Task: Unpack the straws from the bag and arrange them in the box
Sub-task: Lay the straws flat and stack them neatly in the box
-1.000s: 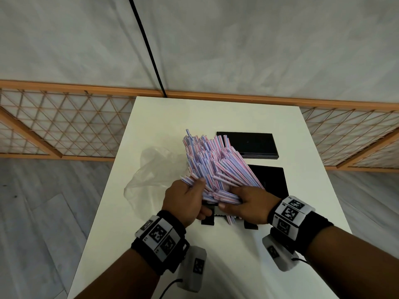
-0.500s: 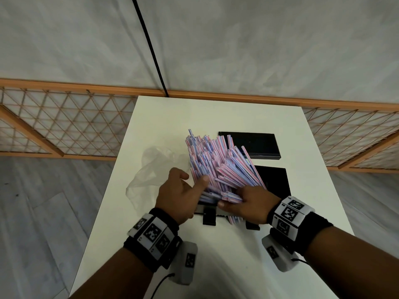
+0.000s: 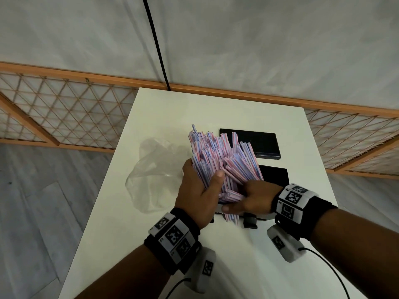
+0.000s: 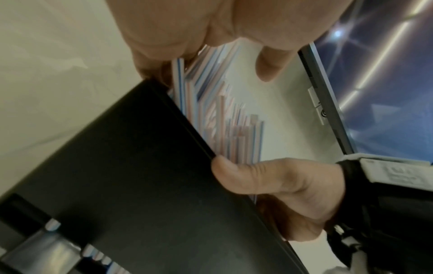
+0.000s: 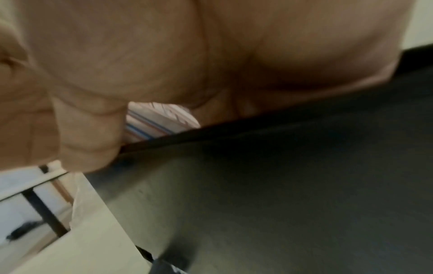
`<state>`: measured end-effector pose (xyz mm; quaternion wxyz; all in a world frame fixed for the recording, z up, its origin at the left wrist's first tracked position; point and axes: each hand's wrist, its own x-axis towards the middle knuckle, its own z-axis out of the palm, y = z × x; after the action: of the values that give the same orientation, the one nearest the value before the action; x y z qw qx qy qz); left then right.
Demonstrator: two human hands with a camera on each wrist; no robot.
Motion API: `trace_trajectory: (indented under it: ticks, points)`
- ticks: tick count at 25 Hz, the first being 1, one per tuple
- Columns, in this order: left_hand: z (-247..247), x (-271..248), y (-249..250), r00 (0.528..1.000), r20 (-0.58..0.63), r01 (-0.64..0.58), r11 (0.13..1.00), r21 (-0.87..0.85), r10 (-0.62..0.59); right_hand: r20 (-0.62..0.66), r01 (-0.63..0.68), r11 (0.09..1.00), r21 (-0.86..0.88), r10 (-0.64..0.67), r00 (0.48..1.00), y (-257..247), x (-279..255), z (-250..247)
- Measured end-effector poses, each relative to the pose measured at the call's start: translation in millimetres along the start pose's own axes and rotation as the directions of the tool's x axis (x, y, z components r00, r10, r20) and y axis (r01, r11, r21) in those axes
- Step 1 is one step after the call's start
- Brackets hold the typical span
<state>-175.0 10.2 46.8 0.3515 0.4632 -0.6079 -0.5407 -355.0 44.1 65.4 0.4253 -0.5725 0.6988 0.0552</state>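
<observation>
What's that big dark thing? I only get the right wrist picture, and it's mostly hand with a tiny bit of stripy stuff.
Observer: That's the black box. In the head view it sits on a white table under a fanned bundle of pink and blue striped straws.
Operator: Is the other hand helping?
Observer: Yes. The left hand wraps the bundle's left side with its thumb across the front. The right hand grips the near ends.
Operator: Where's the bag?
Observer: The clear bag lies crumpled on the table, left of the straws. Neither hand touches it.
</observation>
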Motion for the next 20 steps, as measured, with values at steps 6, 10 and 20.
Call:
trace_trajectory:
  ticks: [6, 10, 20]
  points:
    - [6.4, -3.4, -1.2, 0.999, -0.015, -0.029, 0.999, -0.033, 0.029, 0.003, -0.018, 0.999, 0.048, 0.018, 1.000, 2.0, 3.9, 4.5]
    - [7.4, -3.4, -3.6, 0.999, -0.037, -0.024, 0.999, -0.028, 0.022, 0.023, 0.010, 0.996, 0.091, -0.013, 1.000, -2.6, 0.2, 4.9]
    - [8.3, -2.3, -6.5, 1.000, -0.028, -0.007, 1.000, -0.029, 0.006, 0.001, 0.126, 0.980, 0.156, -0.128, 0.992, 5.9, 15.1, 19.7]
